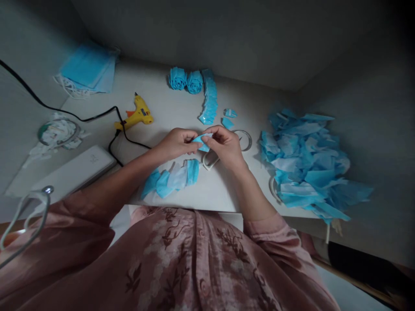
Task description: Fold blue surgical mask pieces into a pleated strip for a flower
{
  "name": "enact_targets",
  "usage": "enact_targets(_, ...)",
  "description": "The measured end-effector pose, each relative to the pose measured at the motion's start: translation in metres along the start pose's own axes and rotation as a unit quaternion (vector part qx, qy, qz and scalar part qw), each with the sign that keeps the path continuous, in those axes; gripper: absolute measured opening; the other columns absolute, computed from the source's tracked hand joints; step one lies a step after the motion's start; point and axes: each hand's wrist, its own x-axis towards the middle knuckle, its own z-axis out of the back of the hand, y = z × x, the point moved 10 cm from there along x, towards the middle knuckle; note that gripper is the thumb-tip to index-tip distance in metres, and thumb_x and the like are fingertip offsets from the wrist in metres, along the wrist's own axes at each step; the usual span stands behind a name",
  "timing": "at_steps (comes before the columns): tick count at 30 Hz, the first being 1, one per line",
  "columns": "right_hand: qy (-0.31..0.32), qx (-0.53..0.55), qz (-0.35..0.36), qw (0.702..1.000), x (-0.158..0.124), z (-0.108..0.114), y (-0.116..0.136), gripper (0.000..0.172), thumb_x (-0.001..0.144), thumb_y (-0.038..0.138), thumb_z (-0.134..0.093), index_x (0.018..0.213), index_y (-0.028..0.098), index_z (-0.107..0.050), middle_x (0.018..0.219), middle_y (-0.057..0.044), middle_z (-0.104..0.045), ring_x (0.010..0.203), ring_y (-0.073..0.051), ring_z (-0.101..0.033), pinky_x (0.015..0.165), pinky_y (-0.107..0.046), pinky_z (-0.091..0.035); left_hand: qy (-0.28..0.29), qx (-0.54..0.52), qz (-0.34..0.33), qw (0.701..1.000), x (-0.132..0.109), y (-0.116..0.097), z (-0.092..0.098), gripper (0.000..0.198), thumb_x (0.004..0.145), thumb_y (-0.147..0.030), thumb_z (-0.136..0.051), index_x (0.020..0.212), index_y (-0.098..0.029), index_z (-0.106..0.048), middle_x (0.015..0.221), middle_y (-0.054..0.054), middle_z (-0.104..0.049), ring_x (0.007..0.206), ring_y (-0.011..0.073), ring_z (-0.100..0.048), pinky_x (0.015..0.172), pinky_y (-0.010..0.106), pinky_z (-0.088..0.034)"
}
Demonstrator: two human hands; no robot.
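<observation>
1. Fingers of the left hand (178, 144) and right hand (226, 144) pinch one small blue mask-fabric piece (205, 147) between thumbs and fingertips, closed down narrow on either end; likely gripped from both sides so the limp material holds its shape.
2. Landmark: yellow glue gun (142, 113). Piece in hand lies to its right, slightly nearer the wearer. Nozzle points away from the wearer, which probably spares the forearms.
3. Right of the gun and beyond: two blue rosettes (194, 82) side by side, then a strip of overlapping blue folds (209, 96), perhaps set back to leave hand room.
4. Right of the gun, nearer the wearer: loose fabric pieces (193, 172), spread in a row, presumably for easy picking.
5. Far right of the gun: large heap of blue scraps (311, 160).
6. Left of the gun, farther back: stacked face masks (87, 67), ear loops spilling out.
</observation>
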Motion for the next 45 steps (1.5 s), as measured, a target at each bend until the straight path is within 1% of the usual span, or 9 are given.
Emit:
enact_targets(7, -0.005, -0.012, 0.025, 1.0, -0.001, 0.002, 0.007, 0.021, 0.082, 0.043, -0.078, 0.088, 0.023, -0.075, 0.073, 0.003, -0.064, 0.064, -0.011, -0.052, 0.063, -0.026, -0.044, 0.007, -0.047, 0.026, 0.999, -0.001, -0.002, -0.003, 0.02, 0.078, -0.026, -0.068, 0.063, -0.017, -0.058, 0.057, 0.0, -0.061, 0.052, 0.0087, -0.054, 0.052, 0.021, -0.04)
enact_targets(11, 0.006, -0.044, 0.074, 0.996, -0.002, 0.003, 0.019, 0.012, 0.087, 0.032, -0.071, 0.092, 0.024, -0.078, 0.091, -0.002, -0.074, 0.081, -0.015, -0.065, 0.075, -0.03, -0.051, 0.008, -0.071, 0.017, 0.997, -0.002, -0.003, -0.001, 0.021, 0.08, -0.029, -0.069, 0.065, -0.016, -0.06, 0.059, 0.0, -0.062, 0.053, 0.0082, -0.054, 0.053, 0.021, -0.04)
enact_targets(15, 0.01, -0.072, 0.139, 0.988, -0.004, 0.004, 0.032, 0.018, 0.09, 0.022, -0.064, 0.096, 0.026, -0.081, 0.098, -0.003, -0.078, 0.095, -0.018, -0.069, 0.088, -0.035, -0.054, 0.008, -0.116, 0.016, 0.993, -0.001, 0.0, 0.001, 0.02, 0.082, -0.03, -0.069, 0.07, -0.016, -0.063, 0.062, 0.0, -0.064, 0.054, 0.0077, -0.055, 0.053, 0.02, -0.041)
enact_targets(19, 0.006, -0.087, 0.172, 0.981, -0.005, 0.004, 0.034, 0.027, 0.088, 0.015, -0.059, 0.099, 0.027, -0.081, 0.101, -0.003, -0.079, 0.098, -0.019, -0.071, 0.091, -0.037, -0.055, 0.02, -0.156, 0.016, 0.987, 0.0, 0.004, 0.0, 0.02, 0.082, -0.032, -0.069, 0.073, -0.015, -0.063, 0.063, 0.0, -0.064, 0.055, 0.0077, -0.056, 0.054, 0.02, -0.041)
enact_targets(26, 0.026, -0.086, 0.125, 0.988, -0.005, 0.004, 0.026, 0.026, 0.096, 0.031, -0.057, 0.112, 0.029, -0.078, 0.105, -0.001, -0.078, 0.097, -0.018, -0.07, 0.091, -0.038, -0.056, 0.012, -0.134, 0.005, 0.991, 0.001, 0.001, 0.002, 0.021, 0.083, -0.032, -0.068, 0.072, -0.015, -0.062, 0.062, -0.001, -0.062, 0.055, 0.0073, -0.055, 0.054, 0.02, -0.04)
enact_targets(31, 0.025, -0.059, 0.065, 0.996, -0.002, 0.006, 0.014, 0.046, 0.093, 0.055, -0.062, 0.129, 0.028, -0.069, 0.11, -0.003, -0.074, 0.099, -0.02, -0.069, 0.087, -0.037, -0.058, -0.001, -0.075, 0.009, 0.997, 0.0, -0.001, 0.003, 0.018, 0.081, -0.03, -0.065, 0.071, -0.016, -0.059, 0.061, -0.001, -0.062, 0.054, 0.0078, -0.054, 0.052, 0.02, -0.039)
enact_targets(34, 0.034, -0.044, 0.071, 0.996, -0.001, 0.001, 0.013, 0.051, 0.087, 0.054, -0.07, 0.129, 0.027, -0.068, 0.114, -0.005, -0.074, 0.103, -0.02, -0.069, 0.09, -0.037, -0.059, -0.003, -0.021, -0.005, 1.0, 0.0, -0.004, 0.001, 0.017, 0.08, -0.025, -0.063, 0.066, -0.016, -0.056, 0.059, -0.002, -0.058, 0.053, 0.0079, -0.053, 0.052, 0.02, -0.038)
enact_targets(40, 0.01, -0.1, 0.099, 0.99, -0.003, -0.001, 0.017, 0.04, 0.09, 0.048, -0.068, 0.123, 0.027, -0.07, 0.102, -0.002, -0.073, 0.094, -0.018, -0.069, 0.091, -0.037, -0.058, -0.012, 0.036, -0.04, 0.999, -0.001, -0.009, -0.001, 0.023, 0.079, -0.022, -0.062, 0.06, -0.017, -0.05, 0.054, -0.006, -0.045, 0.051, 0.0066, -0.043, 0.049, 0.019, -0.029)
enact_targets(45, -0.004, -0.172, 0.175, 0.97, -0.01, -0.003, 0.035, 0.034, 0.096, 0.038, -0.061, 0.128, 0.028, -0.066, 0.1, -0.002, -0.073, 0.093, -0.019, -0.069, 0.091, -0.039, -0.058, 0.001, 0.017, -0.039, 0.999, 0.001, -0.005, -0.002, 0.018, 0.08, -0.023, -0.063, 0.064, -0.016, -0.057, 0.058, -0.003, -0.057, 0.053, 0.0077, -0.052, 0.051, 0.02, -0.035)
